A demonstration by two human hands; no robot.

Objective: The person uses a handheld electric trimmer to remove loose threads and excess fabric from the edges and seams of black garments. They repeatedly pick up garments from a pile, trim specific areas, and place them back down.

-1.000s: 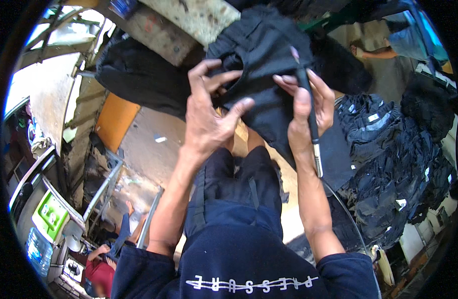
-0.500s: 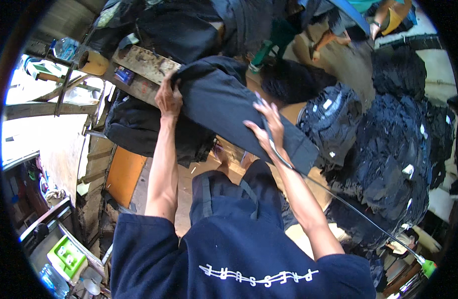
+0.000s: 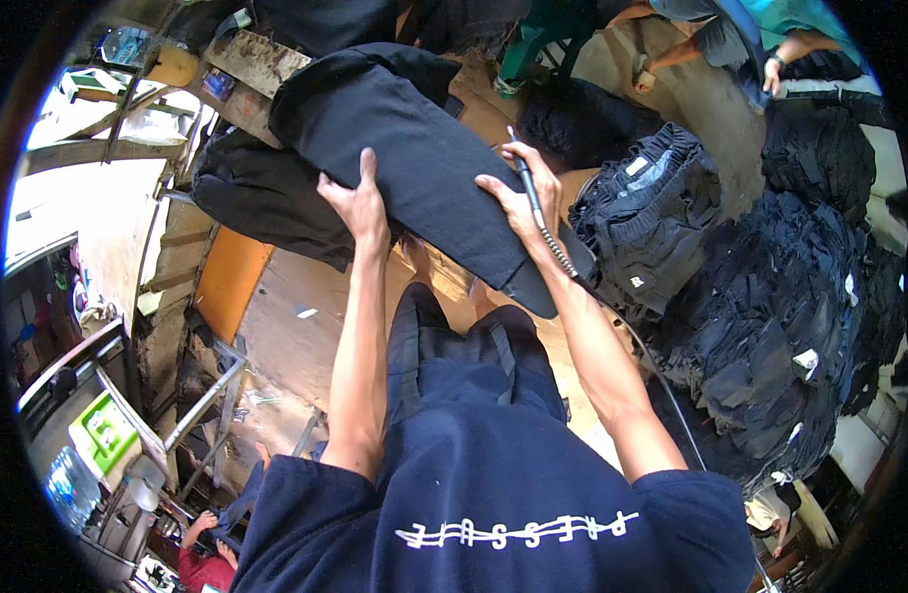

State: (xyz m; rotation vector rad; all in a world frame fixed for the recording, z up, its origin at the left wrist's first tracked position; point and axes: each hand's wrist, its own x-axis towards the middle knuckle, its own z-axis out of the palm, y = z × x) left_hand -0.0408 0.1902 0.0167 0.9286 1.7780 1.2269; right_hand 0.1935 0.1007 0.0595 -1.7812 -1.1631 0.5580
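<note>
One head-worn fisheye view looks steeply down over the person's own shoulders, close above the hands (image 3: 444, 198), with the floor (image 3: 296, 336) beneath.

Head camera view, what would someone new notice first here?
Top centre, both hands press on a folded black garment: the left hand grips its near edge, the right hand lies on it holding a thin pen-like tool with a cord. Stacks of dark folded garments fill the right side.
</note>
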